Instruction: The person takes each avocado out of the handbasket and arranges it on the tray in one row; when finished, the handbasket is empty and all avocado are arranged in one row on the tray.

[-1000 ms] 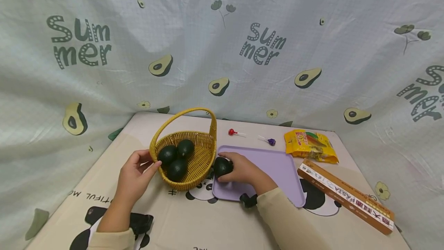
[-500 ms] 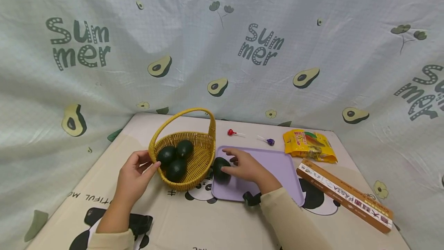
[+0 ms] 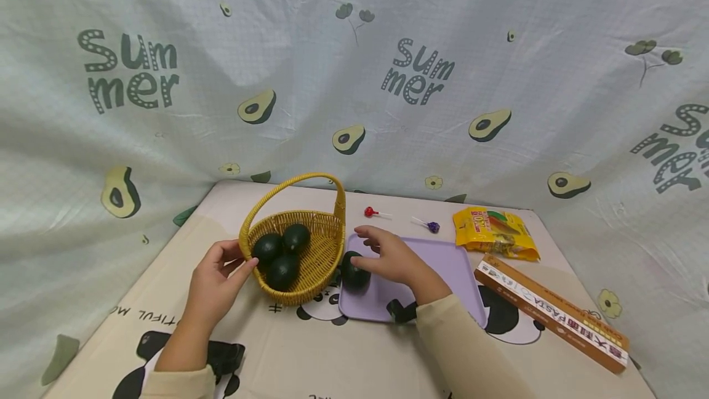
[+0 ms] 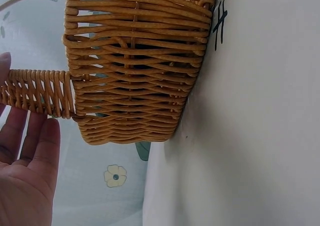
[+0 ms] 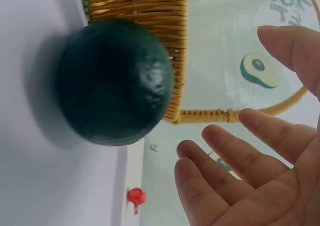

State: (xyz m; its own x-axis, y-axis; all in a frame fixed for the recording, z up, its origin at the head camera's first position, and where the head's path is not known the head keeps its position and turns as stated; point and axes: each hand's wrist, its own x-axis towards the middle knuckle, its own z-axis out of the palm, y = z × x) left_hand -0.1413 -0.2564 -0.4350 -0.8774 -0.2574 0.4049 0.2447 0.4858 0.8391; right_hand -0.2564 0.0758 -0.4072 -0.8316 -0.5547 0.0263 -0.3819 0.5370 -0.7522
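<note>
My left hand [image 3: 213, 282] holds the base of the handle of a yellow wicker basket [image 3: 318, 273], thumb on one side and fingers on the other. In the left wrist view the woven handle [image 4: 42, 92] runs between thumb and fingers. Inside the basket three dark green avocados [image 3: 282, 271] lie together at its left side. One more avocado [image 3: 354, 273] lies on the left edge area of a lilac tray [image 3: 432, 270]. Over it my right hand [image 3: 396, 257] hovers with spread fingers; the right wrist view shows a gap between fingers and avocado [image 5: 115, 81].
Behind the tray lie a red lollipop [image 3: 370, 212] and a purple lollipop [image 3: 433, 226]. A yellow snack bag [image 3: 495, 233] and a long pasta box [image 3: 554, 313] are at the right. A patterned curtain [image 3: 299, 66] hangs behind the table.
My right hand has let go of the avocado on the tray and risen slightly away from it. The left hand and the basket have stayed in place.
</note>
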